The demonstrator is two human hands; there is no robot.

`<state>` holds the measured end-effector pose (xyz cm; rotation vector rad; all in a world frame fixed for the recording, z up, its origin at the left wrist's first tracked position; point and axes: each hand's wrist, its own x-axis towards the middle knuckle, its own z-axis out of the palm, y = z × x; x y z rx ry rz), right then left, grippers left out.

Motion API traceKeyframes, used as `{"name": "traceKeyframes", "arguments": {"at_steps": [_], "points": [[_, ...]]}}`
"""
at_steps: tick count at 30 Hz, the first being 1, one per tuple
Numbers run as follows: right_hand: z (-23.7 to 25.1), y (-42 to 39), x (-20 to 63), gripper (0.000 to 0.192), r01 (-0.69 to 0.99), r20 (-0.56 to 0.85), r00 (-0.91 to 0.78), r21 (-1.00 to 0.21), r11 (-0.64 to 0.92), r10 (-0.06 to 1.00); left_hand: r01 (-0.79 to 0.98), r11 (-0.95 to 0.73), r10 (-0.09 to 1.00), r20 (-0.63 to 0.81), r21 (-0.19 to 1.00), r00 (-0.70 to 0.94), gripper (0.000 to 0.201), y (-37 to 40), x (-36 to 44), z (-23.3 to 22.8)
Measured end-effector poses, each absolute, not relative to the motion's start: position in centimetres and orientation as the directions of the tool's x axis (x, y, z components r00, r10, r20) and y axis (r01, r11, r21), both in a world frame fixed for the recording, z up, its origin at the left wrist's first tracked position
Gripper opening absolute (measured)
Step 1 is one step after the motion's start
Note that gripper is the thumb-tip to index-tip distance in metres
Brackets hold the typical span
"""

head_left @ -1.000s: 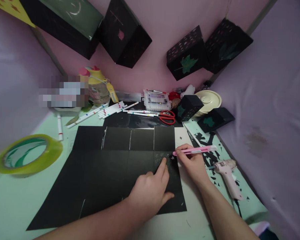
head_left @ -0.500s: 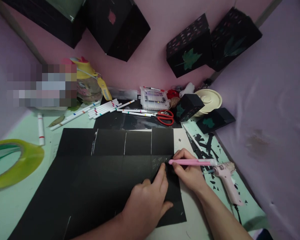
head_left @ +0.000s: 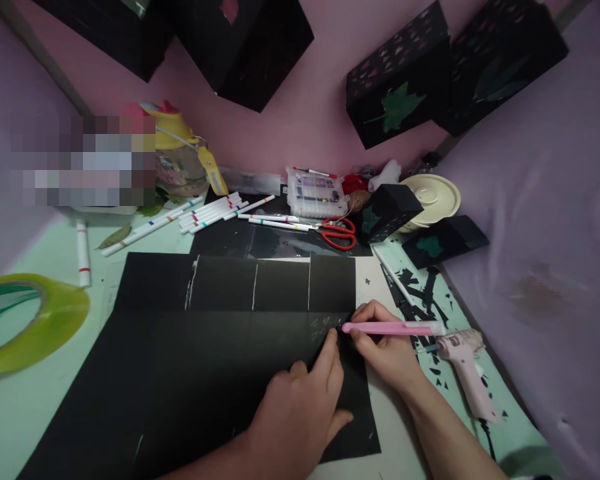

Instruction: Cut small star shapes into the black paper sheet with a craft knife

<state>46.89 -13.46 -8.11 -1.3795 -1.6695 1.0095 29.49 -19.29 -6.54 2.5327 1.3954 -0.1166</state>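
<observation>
Rests the left hand (head_left: 300,403) on the black sheet (head_left: 170,373), towards its right side, index finger stretched out, other fingers bent, thumb spread, nothing held. Has the right hand (head_left: 387,350) closed around a pink pen-like tool (head_left: 393,328) at the sheet's right edge, its pink end just beside the left index fingertip. Has the sheet spread beneath the left hand, most of it reaching to that hand's left, with small pale outlines (head_left: 321,323) just beyond the index fingertip. Has a pale glue gun (head_left: 470,380) right of the sheet, a yellow-green tape roll (head_left: 66,305) left of it, and black scraps (head_left: 430,288) to its far right. Shows, beyond the sheet's far edge, red-handled scissors (head_left: 339,233), white markers (head_left: 213,212) and a clear plastic case (head_left: 314,195); high above the sheet, dark boxes (head_left: 380,123), one bearing a green leaf shape (head_left: 397,109).
</observation>
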Motion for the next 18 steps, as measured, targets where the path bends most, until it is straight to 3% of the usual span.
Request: {"name": "traceKeyframes", "arguments": {"at_steps": [18], "points": [[-8.04,-13.37,46.9,0.009,0.419,0.021,-0.168,-0.904,0.091,0.986,0.836,-0.521,0.802,-0.235,0.174,0.549,0.067,-19.17,29.48,-6.4]]}}
